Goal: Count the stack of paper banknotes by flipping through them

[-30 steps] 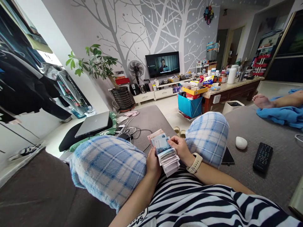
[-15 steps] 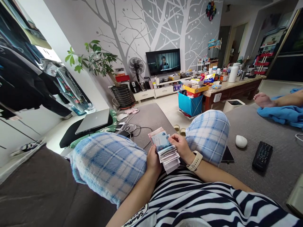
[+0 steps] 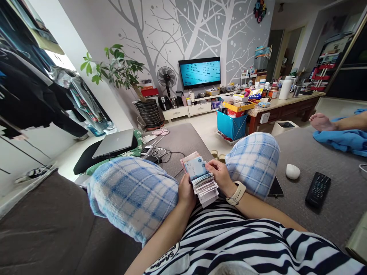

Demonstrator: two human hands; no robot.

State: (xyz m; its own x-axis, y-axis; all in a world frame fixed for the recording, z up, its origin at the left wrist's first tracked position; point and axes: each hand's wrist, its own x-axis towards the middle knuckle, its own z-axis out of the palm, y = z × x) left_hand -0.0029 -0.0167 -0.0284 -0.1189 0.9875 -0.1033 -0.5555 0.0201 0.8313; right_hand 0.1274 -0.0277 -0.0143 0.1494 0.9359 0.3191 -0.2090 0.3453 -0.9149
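A thick stack of banknotes (image 3: 204,186) is held above my lap, bent over so that many note edges fan out toward me. My left hand (image 3: 187,192) grips the stack from its left side, with the thumb along the edge. At the top lies a blue-grey banknote (image 3: 195,168), and pinkish notes show behind it. My right hand (image 3: 220,175) pinches the right edge of the blue-grey note between thumb and fingers. A pale watch (image 3: 236,193) is on my right wrist.
On the sofa to my right lie a remote control (image 3: 318,190), a white rounded mouse-like object (image 3: 293,172) and a dark phone-like slab (image 3: 276,188). A laptop (image 3: 114,143) and tangled cables (image 3: 157,154) sit on the left. Another person's foot (image 3: 322,122) rests at the right.
The television picture has switched from a person to a blue text screen. My view has shifted slightly. Both hands keep hold of the banknotes, with the blue-grey note's top face showing a little differently.
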